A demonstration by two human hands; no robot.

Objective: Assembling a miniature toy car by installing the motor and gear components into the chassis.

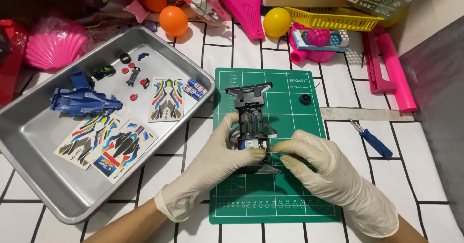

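A black toy car chassis (251, 108) lies lengthwise on a green cutting mat (290, 194). My left hand (220, 153), in a pale latex glove, grips the chassis at its near left side. My right hand (314, 161), gloved too, pinches a small part at the chassis's near end, beside a silvery motor (251, 145). A small black wheel (304, 98) rests on the mat's right edge. A blue-handled screwdriver (372, 140) lies to the right of the mat.
A metal tray (58, 194) at the left holds a blue car body (82, 100), sticker sheets (113, 144), two small batteries (195, 88) and small black and red parts. Pink, orange and yellow toys crowd the far edge. A pink tube (396, 71) lies at right.
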